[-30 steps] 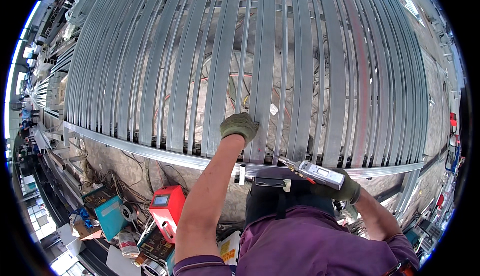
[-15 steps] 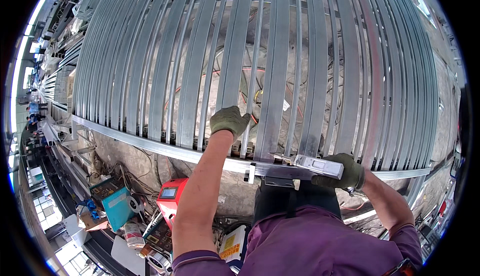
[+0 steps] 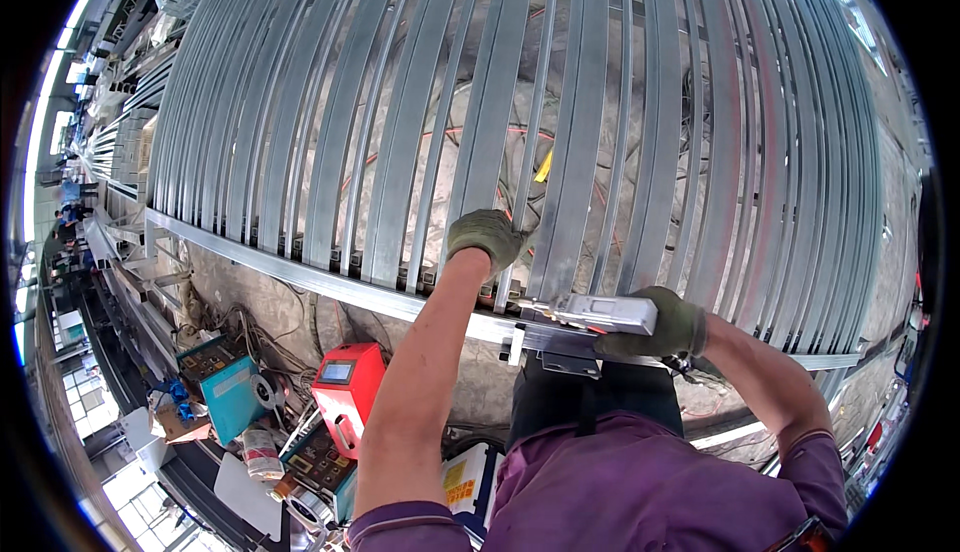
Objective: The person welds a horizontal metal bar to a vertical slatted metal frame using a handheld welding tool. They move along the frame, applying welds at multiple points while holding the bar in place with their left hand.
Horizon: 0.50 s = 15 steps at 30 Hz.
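Note:
My left hand [image 3: 487, 236], in a green work glove, is closed around a narrow metal bar [image 3: 545, 72] a little above its near end. In my right hand [image 3: 672, 324], gloved too, is a silver boxy welding gun [image 3: 605, 313]. Its thin nozzle points left, close to the near end of that narrow bar; whether it touches cannot be made out. The bar's end meets a long front rail [image 3: 330, 292]. Wide grey bars [image 3: 578, 122] lie on both sides of the narrow one.
Many parallel bars stretch away over a frame above a concrete floor with cables. At lower left stand a red machine with a display [image 3: 350, 392], a teal box [image 3: 232, 392] and a white-and-blue case [image 3: 468, 487]. A small clamp-like piece [image 3: 516, 344] sits on the rail.
The welding gun has moved left along the rail, from beside a wide bar to the narrow bar's end. My left hand stays on the same bar. The whole view has shifted slightly.

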### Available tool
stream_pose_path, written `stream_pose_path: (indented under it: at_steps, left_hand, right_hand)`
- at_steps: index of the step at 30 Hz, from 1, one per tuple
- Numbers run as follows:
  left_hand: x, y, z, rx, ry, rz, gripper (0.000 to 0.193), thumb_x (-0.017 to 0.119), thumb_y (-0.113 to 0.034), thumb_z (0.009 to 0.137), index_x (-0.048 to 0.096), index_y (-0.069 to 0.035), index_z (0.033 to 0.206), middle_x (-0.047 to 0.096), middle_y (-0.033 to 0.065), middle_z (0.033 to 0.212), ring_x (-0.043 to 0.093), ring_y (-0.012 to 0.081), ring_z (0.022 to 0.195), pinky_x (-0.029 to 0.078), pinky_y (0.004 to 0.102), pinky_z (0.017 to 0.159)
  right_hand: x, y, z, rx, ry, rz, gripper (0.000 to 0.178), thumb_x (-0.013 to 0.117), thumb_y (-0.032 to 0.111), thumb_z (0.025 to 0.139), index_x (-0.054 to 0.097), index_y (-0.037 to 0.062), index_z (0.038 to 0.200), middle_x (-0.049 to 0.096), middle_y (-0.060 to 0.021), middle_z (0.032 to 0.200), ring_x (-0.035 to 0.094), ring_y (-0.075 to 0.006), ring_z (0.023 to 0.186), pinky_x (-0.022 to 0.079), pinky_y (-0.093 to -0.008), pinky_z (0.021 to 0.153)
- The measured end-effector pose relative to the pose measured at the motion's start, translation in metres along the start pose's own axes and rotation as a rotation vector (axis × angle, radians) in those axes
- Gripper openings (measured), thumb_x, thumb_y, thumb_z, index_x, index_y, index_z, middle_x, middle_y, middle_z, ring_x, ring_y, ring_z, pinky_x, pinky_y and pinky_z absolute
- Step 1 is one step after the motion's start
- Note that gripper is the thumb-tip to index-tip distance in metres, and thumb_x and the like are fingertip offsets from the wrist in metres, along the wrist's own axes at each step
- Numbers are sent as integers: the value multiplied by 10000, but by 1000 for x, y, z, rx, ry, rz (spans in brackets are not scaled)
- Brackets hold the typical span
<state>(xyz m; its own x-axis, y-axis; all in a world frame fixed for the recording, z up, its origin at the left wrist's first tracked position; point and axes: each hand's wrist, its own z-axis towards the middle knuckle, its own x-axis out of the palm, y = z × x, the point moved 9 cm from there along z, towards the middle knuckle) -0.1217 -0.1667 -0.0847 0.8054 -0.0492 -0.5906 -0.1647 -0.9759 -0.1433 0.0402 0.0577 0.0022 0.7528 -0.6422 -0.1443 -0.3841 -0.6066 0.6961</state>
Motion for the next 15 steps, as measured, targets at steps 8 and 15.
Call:
stream_pose_path:
  at_steps: [8,15]
  left_hand:
    - [2,5,3,-24,-30,-73,600,629,-652,1033,838,-105,1161,799,150,1225,747,342,1190,574,475,1052]
    - [4,7,6,-16,-43,-78,597,642,-657,1023,839,-110,1158,799,154,1227,745,347,1192,575,475,1047]
  right_hand:
    - [18,1,43,-84,120,37,615,905,531,927,764,112,1355,825,-120,1112,768,-227,1006,605,-377,926]
    - [22,-1,47,-88,124,40,632,897,544,929,759,119,1376,826,-123,1119,768,-238,998,606,-379,928]
